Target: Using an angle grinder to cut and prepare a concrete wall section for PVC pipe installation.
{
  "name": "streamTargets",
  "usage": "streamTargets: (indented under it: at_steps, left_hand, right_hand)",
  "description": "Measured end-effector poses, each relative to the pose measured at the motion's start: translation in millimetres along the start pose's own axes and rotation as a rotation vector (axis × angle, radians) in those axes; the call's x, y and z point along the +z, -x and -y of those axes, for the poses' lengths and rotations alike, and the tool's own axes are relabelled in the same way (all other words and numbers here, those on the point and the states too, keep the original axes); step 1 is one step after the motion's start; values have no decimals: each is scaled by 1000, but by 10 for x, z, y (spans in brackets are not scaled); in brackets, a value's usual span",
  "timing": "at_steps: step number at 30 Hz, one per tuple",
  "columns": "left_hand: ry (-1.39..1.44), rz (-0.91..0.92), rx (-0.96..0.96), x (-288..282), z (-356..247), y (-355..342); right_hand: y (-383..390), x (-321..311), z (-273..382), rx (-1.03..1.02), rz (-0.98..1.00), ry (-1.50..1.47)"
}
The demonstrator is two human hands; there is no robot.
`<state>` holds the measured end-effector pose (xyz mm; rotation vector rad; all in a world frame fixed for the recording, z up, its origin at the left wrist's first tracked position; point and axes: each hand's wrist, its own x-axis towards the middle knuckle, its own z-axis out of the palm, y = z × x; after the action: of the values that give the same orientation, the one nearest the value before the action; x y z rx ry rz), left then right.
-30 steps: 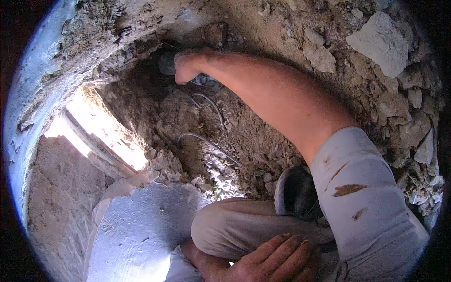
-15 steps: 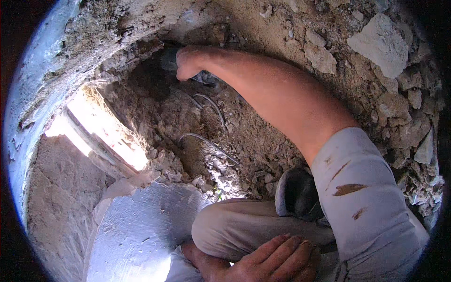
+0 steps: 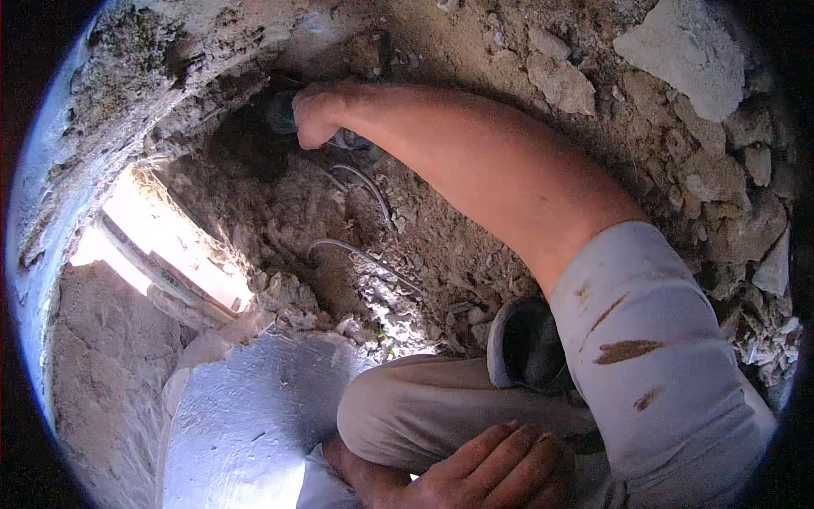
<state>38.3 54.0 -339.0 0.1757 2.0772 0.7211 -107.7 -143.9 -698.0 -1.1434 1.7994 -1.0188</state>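
Observation:
My right hand (image 3: 315, 114) reaches far forward into a dark hollow in the dirt under a rough stone wall. Its fingers are closed around a grey tool handle (image 3: 280, 114); the rest of the tool is hidden in the hollow. Just below the hand, two curved grey cables (image 3: 366, 185) stick out of the loose earth. My left hand (image 3: 500, 467) lies flat on my bent knee in light trousers (image 3: 415, 407) at the bottom edge, fingers apart and holding nothing.
My grey shoe (image 3: 526, 343) stands in the rubble beside the knee. A pale smooth slab (image 3: 242, 420) lies at lower left, beside a bright sunlit opening (image 3: 170, 250). Broken stones (image 3: 687, 51) and crumbled mortar cover the ground on the right.
My right hand has edged slightly left, deeper into the hollow, still gripping the handle. A sunlit patch on the dirt has shifted. The left hand stays on the knee.

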Motion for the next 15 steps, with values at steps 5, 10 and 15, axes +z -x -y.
streamTargets:
  at_steps: [5, 10, 15]
  left_hand:
    - [-20, 43, -90, 31, -45, 65]
    - [-16, 141, -146, -216, -115, -56]
    - [-64, 223, -134, -236, -95, -44]
  right_hand:
    - [81, -28, 38, 74, 19, -11]
    - [19, -54, -85, 26, -22, -9]
    - [-5, -55, -35, 7, -132, -73]
